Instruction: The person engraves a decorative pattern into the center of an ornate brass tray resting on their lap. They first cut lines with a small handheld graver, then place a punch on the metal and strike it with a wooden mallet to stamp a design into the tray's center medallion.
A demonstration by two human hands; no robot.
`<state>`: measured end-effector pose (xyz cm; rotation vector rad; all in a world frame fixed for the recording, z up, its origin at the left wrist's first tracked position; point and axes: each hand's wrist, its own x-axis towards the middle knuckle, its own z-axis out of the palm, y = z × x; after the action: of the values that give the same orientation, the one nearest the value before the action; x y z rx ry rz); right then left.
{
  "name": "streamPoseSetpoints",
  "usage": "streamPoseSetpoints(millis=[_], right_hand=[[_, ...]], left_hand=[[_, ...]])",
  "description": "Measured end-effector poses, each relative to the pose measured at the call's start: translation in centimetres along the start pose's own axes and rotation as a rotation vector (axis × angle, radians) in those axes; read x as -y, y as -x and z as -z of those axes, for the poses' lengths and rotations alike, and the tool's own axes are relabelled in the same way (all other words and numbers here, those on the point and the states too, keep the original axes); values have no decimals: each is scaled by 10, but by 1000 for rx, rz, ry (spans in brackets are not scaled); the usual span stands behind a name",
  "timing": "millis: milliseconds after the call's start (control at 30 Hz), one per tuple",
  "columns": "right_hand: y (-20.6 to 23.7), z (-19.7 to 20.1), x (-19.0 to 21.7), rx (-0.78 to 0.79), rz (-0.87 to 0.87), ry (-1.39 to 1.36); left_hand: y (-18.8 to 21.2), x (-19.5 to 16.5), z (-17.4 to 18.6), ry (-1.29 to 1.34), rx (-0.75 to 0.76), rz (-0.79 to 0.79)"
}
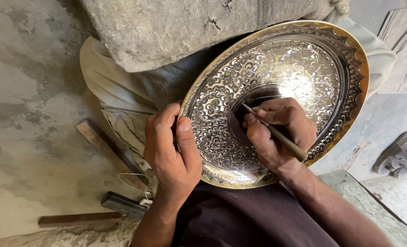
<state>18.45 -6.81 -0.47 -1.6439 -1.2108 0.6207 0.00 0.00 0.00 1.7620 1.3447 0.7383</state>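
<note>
**What we count here**

We count one engraved metal tray point(276, 77), round with a scalloped golden rim, at the centre. We see two hands on it: the left hand point(171, 146) at seven o'clock of the tray, the right hand point(279, 132) at five o'clock. We count one thin engraving tool point(276, 135). On the floor at eight o'clock we find two wooden sticks point(107, 151), one dark phone point(123, 204) and one white cable point(135, 180). At three o'clock lies one grey sandal point(398, 155).
</note>
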Motion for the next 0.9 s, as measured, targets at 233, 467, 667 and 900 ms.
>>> streamPoseSetpoints(millis=[233,467,667,900], right_hand=[[-5,14,-13,119,38,103],[-4,18,-16,285,12,67],[-6,6,-20,394,25,85],[-7,-8,-29,490,81,110]], left_hand=[[2,9,-14,-11,-4,-15],[11,21,-13,-1,-14,-30],[16,33,-2,-9,-25,-13],[21,51,6,-21,-27,-25]])
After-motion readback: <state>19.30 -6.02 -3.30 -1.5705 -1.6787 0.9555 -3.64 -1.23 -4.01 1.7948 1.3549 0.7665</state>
